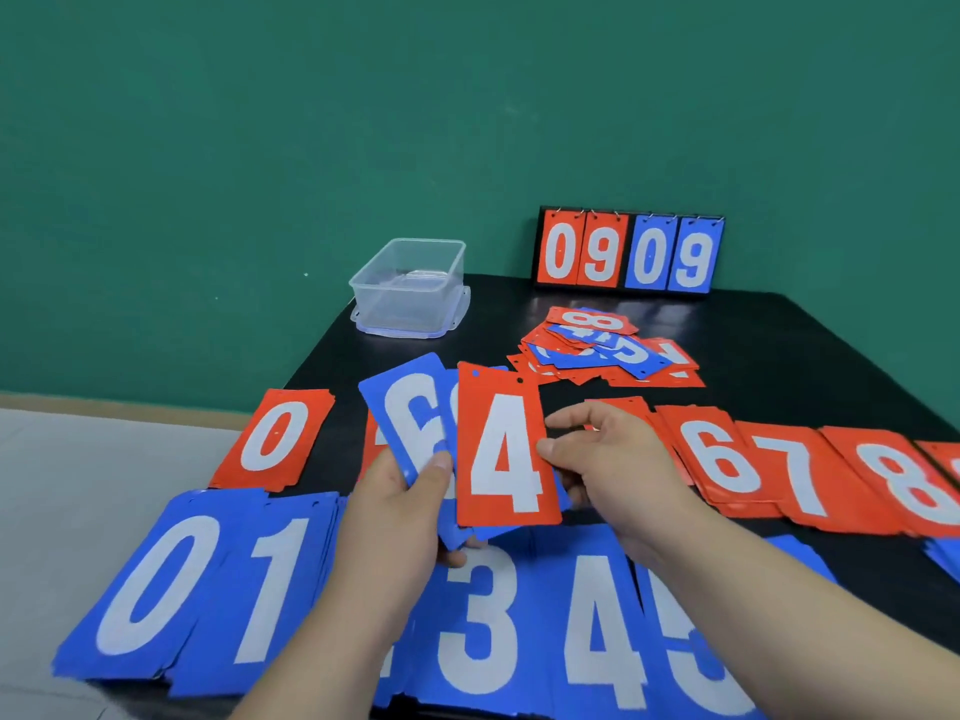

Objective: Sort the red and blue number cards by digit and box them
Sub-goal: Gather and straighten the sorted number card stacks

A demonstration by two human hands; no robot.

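L hand (395,506) pinch on blue cards (402,407), R hand (618,459) pinch on red 4 (501,449).

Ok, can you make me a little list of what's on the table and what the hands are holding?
left hand: holds a fan of blue cards
right hand: pinches the red 4 card
clear box: back left, looks empty
scoreboard: at the back, reads 09 09
unsorted pile: mixed red and blue, before the scoreboard
red row: 0, 6, 7, 8 showing
blue row: 0, 1, 3, 4, 5 showing
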